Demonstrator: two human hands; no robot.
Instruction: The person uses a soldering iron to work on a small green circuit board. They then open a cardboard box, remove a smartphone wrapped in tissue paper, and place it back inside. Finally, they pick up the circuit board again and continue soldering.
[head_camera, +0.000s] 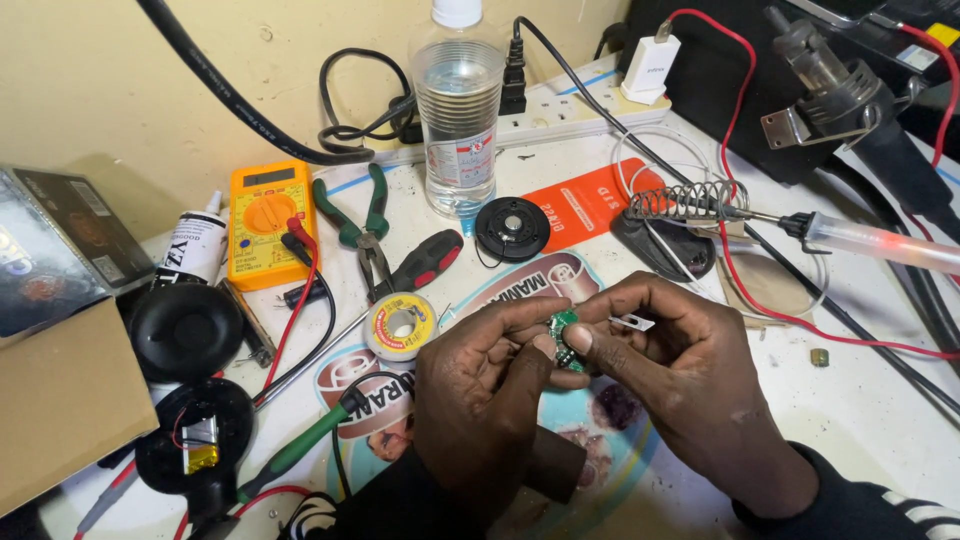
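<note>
A small green circuit board (566, 330) sits pinched between both hands, just above the middle of the surface (880, 400). Only a narrow strip of it shows between the fingers, so its outline is mostly hidden; the visible part runs roughly up and down in the view, tilted slightly, with its green face turned toward the camera. Which end is which cannot be told.

The left hand (480, 390) is curled nearly closed, its fingertips bearing on the left edge of the board and its thumb tucked beneath. The right hand (680, 370) is also closed down to a pinch, thumb and forefinger meeting on the board's right side, the remaining fingers folded loosely behind. A small pale metal clip (632, 322) lies just beside the right hand's knuckles; whether it is touching the fingers is unclear.

Around the hands: a roll of solder wire (400, 326) lies near the left hand, with red-handled and green-handled pliers (365, 225) beyond it and a yellow multimeter (268, 222) further left. A clear plastic bottle (458, 110) stands upright at the back near a white power strip (560, 108). A round black speaker part (512, 228) lies between the bottle and the hands. A soldering iron (870, 240) rests in its coiled stand (690, 202) to the right, well apart from the board.
</note>
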